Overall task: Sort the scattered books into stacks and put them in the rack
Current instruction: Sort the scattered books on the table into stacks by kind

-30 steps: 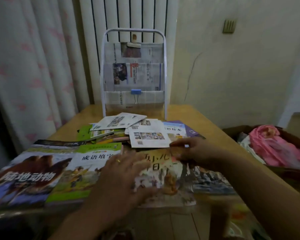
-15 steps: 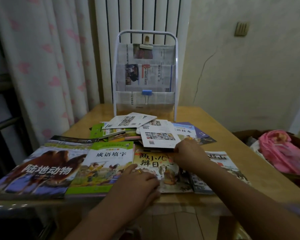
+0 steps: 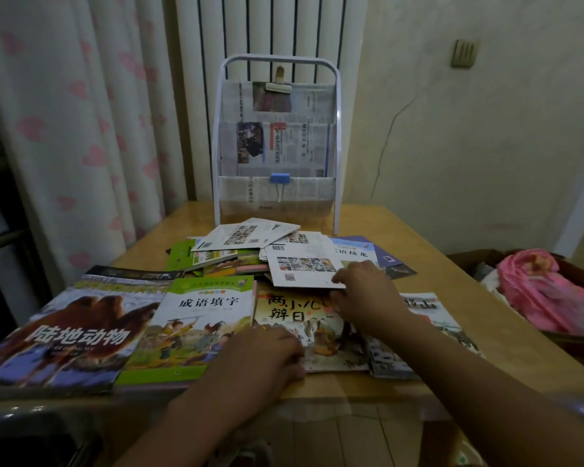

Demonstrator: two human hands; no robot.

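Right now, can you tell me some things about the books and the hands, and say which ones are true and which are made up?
1. The rack stands at the table's far edge. True.
2. The camel book lies at the far right. False: it lies at the far left.
3. The left hand rests on the yellow picture book. True.
4. The right hand holds a book in the air. False: it is down on the books.

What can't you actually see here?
- Head view: the left hand covers its own fingers; grip unclear.
- The right hand hides part of the yellow book title.
- Newspaper hides the rack pockets.
- The camel book is cut off at the left edge.
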